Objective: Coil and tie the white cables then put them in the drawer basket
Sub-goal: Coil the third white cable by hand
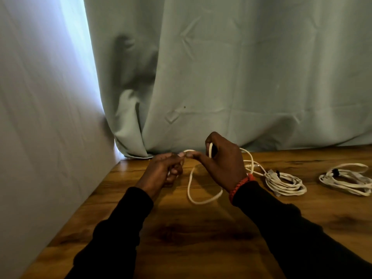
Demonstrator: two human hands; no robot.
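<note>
I see both hands over the wooden table (201,248): left hand (161,172) pinching the loose white cable (201,200) at its fingertips, right hand (223,162) curled round a loop, seemingly. Two tied coils, near coil (285,183) and far coil (346,178), lie to the right.

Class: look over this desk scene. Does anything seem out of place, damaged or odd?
Nothing stands out. Two coiled cables lie tied on the table; both hands hold a third cable, still loose. No basket is in view.
</note>
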